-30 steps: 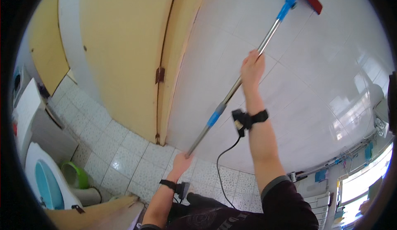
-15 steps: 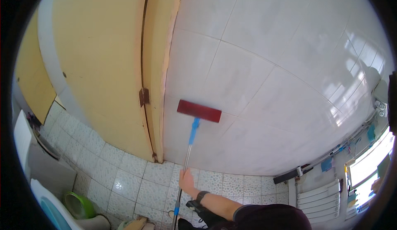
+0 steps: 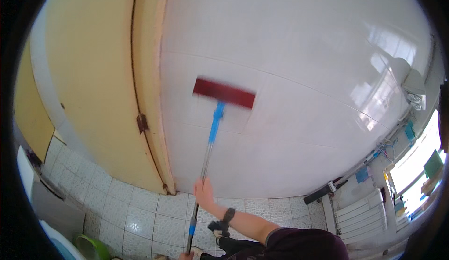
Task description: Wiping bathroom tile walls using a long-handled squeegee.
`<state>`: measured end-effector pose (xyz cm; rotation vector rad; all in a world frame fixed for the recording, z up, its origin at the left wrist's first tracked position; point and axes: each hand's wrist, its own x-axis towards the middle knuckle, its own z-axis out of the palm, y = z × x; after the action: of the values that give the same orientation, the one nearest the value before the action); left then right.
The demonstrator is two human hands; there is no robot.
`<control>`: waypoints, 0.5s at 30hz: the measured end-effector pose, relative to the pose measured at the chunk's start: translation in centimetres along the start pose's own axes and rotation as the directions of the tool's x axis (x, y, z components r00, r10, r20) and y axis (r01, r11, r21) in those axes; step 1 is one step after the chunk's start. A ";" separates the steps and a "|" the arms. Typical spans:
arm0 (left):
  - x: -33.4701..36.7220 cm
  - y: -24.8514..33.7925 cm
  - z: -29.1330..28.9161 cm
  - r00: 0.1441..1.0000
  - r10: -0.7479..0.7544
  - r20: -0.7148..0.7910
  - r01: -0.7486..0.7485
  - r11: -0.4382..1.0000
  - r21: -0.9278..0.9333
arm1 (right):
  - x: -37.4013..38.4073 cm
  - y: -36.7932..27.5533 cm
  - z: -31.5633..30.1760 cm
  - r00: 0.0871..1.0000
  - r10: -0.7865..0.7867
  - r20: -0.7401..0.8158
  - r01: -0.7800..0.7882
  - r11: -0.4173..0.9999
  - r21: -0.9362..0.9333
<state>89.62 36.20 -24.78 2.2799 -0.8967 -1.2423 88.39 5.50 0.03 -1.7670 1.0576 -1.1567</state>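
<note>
A flat mop with a dark red head (image 3: 223, 92) is raised in front of the white tiled wall (image 3: 290, 106). The head is blurred and slightly tilted, lying on or very close to the tiles. A blue socket joins it to a silver pole (image 3: 206, 162) that slants down toward me. My right hand (image 3: 204, 192), with a dark band on its wrist, is closed around the middle of the pole. Lower down, past a blue collar, my left hand (image 3: 186, 256) grips the pole's bottom end, mostly cut off by the picture's edge.
Left of the wall stands a yellow door (image 3: 93, 92) with a brown hinge. A green bucket (image 3: 93, 247) is at lower left on the patterned floor tiles (image 3: 145, 208). A white radiator (image 3: 360, 215), a black bar-shaped object (image 3: 319, 194) and a bright window (image 3: 416, 180) are at right.
The mop head has moved up the wall, and my right hand has risen slightly with the pole. My left hand has come into view at the bottom. The whole view has shifted.
</note>
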 end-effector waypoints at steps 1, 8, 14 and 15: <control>4.2 0.6 -0.8 1.000 -0.007 0.001 0.007 0.999 0.034 | 2.2 -4.6 -0.7 0.997 0.079 0.025 -0.082 0.982 0.169; 6.2 32.9 -8.5 0.835 0.497 -0.238 -0.528 0.845 -0.088 | 21.0 -18.9 -17.5 0.886 -0.239 -0.397 0.353 0.903 0.244; 9.1 31.6 -4.6 0.888 0.444 -0.118 -0.460 0.861 -0.218 | 20.8 -12.5 -16.8 0.881 -0.298 -0.366 0.241 0.951 -0.193; 10.3 28.9 -3.8 0.914 0.398 -0.078 -0.405 0.895 -0.185 | 19.2 -11.1 -15.4 0.904 -0.244 -0.352 0.200 0.967 -0.155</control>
<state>86.94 8.39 -11.45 1.8359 -1.1083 -1.0454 81.13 -10.34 20.68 -1.8386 1.1790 -1.6496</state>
